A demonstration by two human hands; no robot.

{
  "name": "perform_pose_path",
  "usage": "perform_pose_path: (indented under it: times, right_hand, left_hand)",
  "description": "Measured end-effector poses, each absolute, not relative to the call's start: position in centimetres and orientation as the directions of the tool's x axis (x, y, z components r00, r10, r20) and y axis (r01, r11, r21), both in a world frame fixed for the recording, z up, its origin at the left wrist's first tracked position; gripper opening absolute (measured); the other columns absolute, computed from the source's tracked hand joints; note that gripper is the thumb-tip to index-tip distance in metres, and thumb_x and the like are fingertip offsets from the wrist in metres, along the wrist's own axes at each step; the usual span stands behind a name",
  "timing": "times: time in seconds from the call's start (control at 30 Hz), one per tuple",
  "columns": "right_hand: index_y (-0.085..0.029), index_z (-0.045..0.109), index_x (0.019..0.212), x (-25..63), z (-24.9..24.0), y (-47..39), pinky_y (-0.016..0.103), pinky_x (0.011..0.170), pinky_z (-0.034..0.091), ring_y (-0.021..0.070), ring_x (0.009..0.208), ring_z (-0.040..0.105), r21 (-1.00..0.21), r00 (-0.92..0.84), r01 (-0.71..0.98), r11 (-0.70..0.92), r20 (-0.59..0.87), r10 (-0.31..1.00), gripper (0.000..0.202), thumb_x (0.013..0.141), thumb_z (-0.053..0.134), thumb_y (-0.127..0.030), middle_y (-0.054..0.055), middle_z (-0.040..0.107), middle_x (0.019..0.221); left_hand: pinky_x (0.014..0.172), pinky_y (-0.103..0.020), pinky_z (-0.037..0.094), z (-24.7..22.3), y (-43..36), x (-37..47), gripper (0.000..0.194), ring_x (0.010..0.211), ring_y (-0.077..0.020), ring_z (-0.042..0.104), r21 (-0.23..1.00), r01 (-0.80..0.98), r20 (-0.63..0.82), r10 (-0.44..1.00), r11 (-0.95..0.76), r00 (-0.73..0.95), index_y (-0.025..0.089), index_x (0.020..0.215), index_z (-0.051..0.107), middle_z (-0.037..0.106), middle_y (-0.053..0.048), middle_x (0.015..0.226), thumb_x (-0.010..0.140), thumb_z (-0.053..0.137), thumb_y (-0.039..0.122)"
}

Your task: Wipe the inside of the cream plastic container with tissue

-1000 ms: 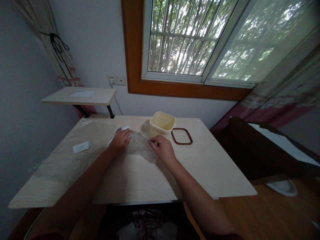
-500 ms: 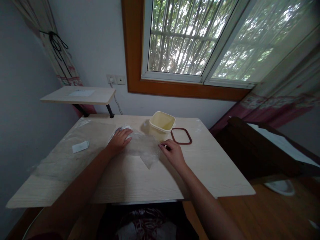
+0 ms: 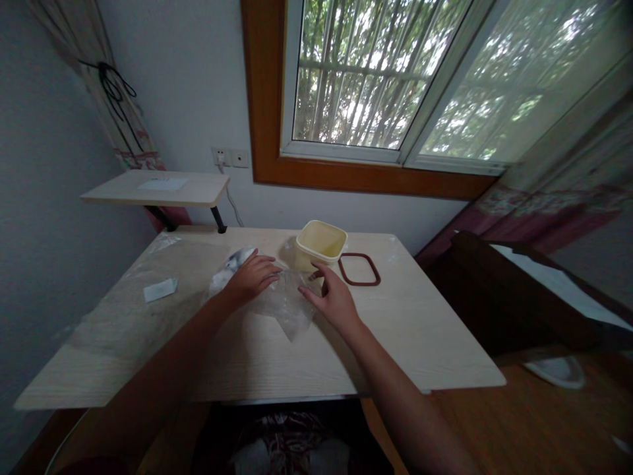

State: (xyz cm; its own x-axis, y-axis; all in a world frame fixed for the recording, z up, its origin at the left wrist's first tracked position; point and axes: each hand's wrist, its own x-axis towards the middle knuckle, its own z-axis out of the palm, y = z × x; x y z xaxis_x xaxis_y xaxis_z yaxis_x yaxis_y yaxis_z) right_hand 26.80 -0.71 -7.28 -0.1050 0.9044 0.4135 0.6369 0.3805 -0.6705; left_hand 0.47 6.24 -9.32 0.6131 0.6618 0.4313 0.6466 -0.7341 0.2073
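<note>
Left hand (image 3: 252, 278) slid right, flat on plastic bag (image 3: 281, 300). Right hand (image 3: 332, 298) released its edge, fingers now spread near tub (image 3: 320, 243).

I see a clear, crinkled plastic bag (image 3: 284, 305) lying flat at centre frame on the tabletop (image 3: 420, 336), one corner pointing toward the lower edge, its upper-left end showing a whitish-grey patch.

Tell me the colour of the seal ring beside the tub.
Dark reddish-brown seal ring, clearest in the head view.
</note>
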Motion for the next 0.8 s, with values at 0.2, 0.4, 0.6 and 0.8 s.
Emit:
perform_pose_path:
  times: [0.2,0.4,0.6,0.8]
  right_hand:
    - [-0.022,0.07,0.092,26.4,-7.3,-0.2,0.031,0.073,0.05,0.0197,0.081,0.063,-0.636,-0.171,0.597,0.49,0.496,0.851,0.017,0.095,0.059,-0.034,0.005,0.068,0.089]
    - [-0.022,0.069,0.092,27.5,-8.0,-0.9,0.032,0.074,0.05,0.0199,0.081,0.062,-0.647,-0.158,0.546,0.533,0.545,0.824,0.018,0.097,0.058,-0.036,0.005,0.067,0.088]
    - [-0.023,0.068,0.093,28.4,-7.8,-1.2,0.032,0.071,0.05,0.0192,0.079,0.061,-0.655,-0.219,0.523,0.545,0.514,0.829,0.02,0.098,0.056,-0.038,0.006,0.066,0.088]
    - [-0.024,0.07,0.091,29.6,-8.7,-0.9,0.041,0.085,0.051,0.0238,0.093,0.061,-0.545,-0.437,0.522,0.657,0.49,0.754,0.017,0.096,0.057,-0.034,0.007,0.069,0.09]
  left_hand:
    - [0.124,-0.055,0.025,-10.0,6.7,0.3,0.032,0.122,-0.0231,0.061,0.237,0.629,0.466,0.655,-0.74,0.595,0.022,0.102,0.074,0.075,-0.007,0.11,0.102,0.047,0.039]
    - [0.124,-0.055,0.027,-9.7,6.8,-0.5,0.037,0.118,-0.0234,0.065,0.291,0.635,0.513,0.677,-0.716,0.529,0.021,0.098,0.076,0.077,-0.006,0.106,0.103,0.042,0.034]
    - [0.124,-0.052,0.03,-7.8,6.0,-0.8,0.04,0.131,-0.0239,0.057,0.344,0.557,0.475,0.652,-0.756,0.592,0.024,0.127,0.067,0.068,-0.007,0.133,0.1,0.049,0.047]
    - [0.125,-0.053,0.025,-7.3,5.2,-1.5,0.094,0.145,-0.0311,0.043,0.281,0.502,0.36,0.575,-0.818,0.735,0.025,0.156,0.036,0.044,-0.015,0.157,0.079,0.07,0.067]
